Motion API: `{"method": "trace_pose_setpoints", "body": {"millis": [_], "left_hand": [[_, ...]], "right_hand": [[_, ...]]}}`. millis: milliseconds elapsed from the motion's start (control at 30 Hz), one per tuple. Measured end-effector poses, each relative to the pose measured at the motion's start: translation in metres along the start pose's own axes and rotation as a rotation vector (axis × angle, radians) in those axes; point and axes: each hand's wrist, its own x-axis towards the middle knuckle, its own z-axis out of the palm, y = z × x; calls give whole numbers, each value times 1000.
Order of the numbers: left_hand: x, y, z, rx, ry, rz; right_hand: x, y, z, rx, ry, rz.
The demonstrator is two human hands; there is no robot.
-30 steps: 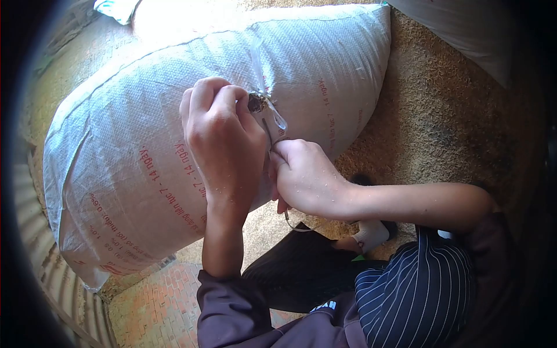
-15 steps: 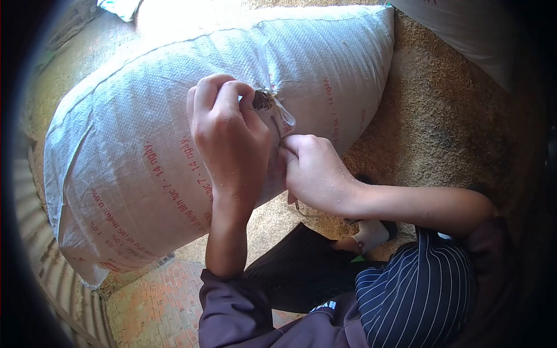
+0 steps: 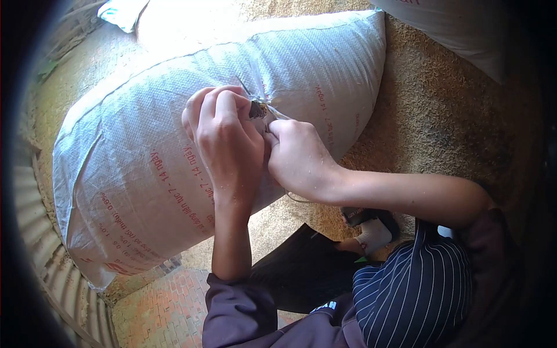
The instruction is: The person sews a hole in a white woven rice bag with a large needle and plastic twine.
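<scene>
On grain-strewn ground, full woven sack, left hand grip pinching its tear, right hand grip closed, hold unseen.

Our left hand curls tight, knuckles up, and our right hand is clenched too, pressed against it.

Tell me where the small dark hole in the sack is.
Head view, near centre: the hole sits atop the white sack, at the fingers of the left hand, just above the right hand.
</scene>
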Motion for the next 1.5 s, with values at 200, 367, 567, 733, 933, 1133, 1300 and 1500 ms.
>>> {"method": "trace_pose_setpoints", "body": {"millis": [200, 367, 567, 733, 933, 1133, 1300, 1500], "left_hand": [[-6, 4, -10, 22, 16, -31], [-44, 11, -51, -3, 171, -42], [-102, 14, -99, -321, 32, -133], [-112, 2, -121, -626, -9, -218], [-98, -2, -121, -769, -68, -210], [-97, 4, -90, -820, -192, -392], [-89, 6, -73, -838, -223, -385], [-80, 9, -77, -874, -146, -402]], "right_hand": [[20, -2, -22, -452, -158, -162], [31, -32, -54, -583, -113, -322], [103, -75, -39, -937, -354, -205], [106, -84, -25, -834, -385, -85], [120, -89, -23, -359, 9, -188], [106, -114, -20, -233, 131, -281], [126, -104, -23, -129, 291, -297], [167, -112, -47, 153, 325, -423]]}}
